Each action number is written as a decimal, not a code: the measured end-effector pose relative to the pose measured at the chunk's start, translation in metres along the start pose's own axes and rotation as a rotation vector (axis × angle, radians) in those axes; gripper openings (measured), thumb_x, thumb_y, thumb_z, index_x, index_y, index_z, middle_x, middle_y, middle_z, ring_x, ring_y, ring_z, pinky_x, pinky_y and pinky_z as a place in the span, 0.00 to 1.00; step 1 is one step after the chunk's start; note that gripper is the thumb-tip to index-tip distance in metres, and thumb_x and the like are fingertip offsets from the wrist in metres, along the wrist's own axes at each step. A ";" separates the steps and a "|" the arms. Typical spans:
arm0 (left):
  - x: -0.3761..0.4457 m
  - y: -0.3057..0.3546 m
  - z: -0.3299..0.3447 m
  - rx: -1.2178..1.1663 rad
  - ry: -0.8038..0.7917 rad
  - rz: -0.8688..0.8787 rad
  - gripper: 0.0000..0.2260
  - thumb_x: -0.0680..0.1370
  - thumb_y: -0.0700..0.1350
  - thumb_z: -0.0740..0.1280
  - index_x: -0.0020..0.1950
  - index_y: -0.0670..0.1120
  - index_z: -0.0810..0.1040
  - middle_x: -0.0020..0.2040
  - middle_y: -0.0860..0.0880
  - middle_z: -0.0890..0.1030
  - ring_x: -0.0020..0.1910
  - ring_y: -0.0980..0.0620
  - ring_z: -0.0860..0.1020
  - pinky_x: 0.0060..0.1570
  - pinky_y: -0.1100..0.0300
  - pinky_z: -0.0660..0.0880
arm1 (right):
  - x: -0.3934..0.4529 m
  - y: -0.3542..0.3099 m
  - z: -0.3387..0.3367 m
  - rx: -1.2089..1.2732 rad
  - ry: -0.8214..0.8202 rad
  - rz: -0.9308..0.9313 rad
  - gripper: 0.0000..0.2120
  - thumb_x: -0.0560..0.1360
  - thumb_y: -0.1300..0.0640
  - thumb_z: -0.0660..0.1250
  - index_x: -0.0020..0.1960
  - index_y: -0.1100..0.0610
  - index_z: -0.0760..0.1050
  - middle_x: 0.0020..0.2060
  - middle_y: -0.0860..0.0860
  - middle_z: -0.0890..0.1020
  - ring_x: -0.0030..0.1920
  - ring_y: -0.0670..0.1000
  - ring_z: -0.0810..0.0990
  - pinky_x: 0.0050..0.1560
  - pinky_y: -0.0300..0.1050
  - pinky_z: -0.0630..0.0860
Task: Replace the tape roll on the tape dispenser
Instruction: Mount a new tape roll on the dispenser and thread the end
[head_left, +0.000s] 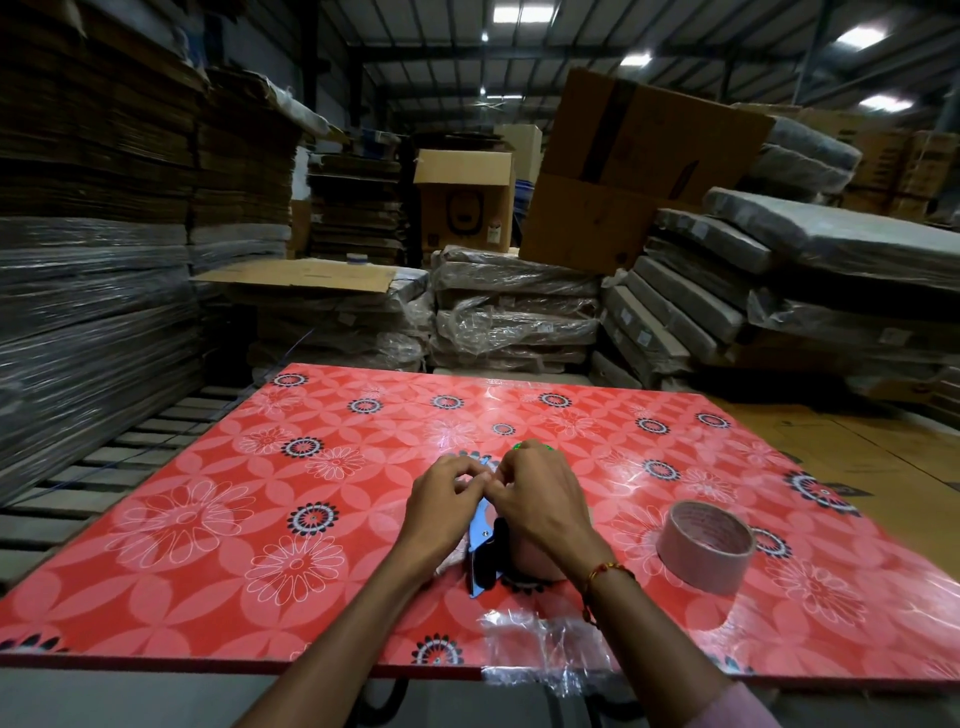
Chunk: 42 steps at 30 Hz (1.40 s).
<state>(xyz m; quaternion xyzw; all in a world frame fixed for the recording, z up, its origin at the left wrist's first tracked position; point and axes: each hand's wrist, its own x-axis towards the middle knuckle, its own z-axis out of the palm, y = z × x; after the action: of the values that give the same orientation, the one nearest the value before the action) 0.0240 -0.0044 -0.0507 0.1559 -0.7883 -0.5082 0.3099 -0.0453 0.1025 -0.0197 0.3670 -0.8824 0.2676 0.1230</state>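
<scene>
Crinkled clear plastic film (535, 649) lies at the near edge of the red flower-patterned tabletop (208, 545), just right of where the two forearms cross it. Beyond it, the blue metal tape dispenser with a black handle (483, 551) lies on the table, its long axis running near to far and leaning slightly right at the far end. Both hands meet over its far end: the left hand (441, 499) curls its fingers in a pinch at something small there, and the right hand (540, 499) drapes over the dispenser's roll, fingertips meeting the left's. What they pinch is hidden; likely the tape end. A brown tape roll with a cardboard core (706, 545) stands apart on the right, nearer the right hand, which I judge better placed to fetch it.
</scene>
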 end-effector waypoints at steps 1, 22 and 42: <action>-0.001 -0.001 0.000 -0.007 -0.014 0.004 0.08 0.80 0.42 0.66 0.46 0.51 0.83 0.51 0.50 0.83 0.51 0.51 0.81 0.52 0.56 0.78 | -0.001 0.000 0.000 0.000 0.000 -0.014 0.14 0.75 0.47 0.64 0.36 0.55 0.73 0.44 0.52 0.76 0.49 0.59 0.76 0.42 0.50 0.71; -0.068 0.019 -0.022 0.029 -0.081 0.053 0.16 0.74 0.48 0.69 0.50 0.71 0.75 0.49 0.56 0.85 0.49 0.56 0.82 0.52 0.50 0.79 | 0.004 0.006 -0.017 0.090 -0.200 -0.223 0.09 0.70 0.65 0.65 0.45 0.56 0.82 0.40 0.54 0.85 0.43 0.56 0.82 0.46 0.56 0.79; -0.064 0.011 -0.032 0.114 -0.036 0.064 0.16 0.75 0.40 0.69 0.61 0.51 0.81 0.52 0.53 0.85 0.49 0.56 0.81 0.52 0.58 0.77 | -0.005 0.012 -0.022 0.101 -0.202 -0.530 0.05 0.77 0.60 0.65 0.47 0.53 0.79 0.43 0.48 0.80 0.45 0.51 0.77 0.46 0.50 0.75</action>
<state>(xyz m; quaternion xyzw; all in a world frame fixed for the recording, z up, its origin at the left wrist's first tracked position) 0.0944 0.0136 -0.0524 0.1389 -0.8260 -0.4550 0.3022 -0.0499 0.1249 -0.0082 0.6154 -0.7489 0.2318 0.0817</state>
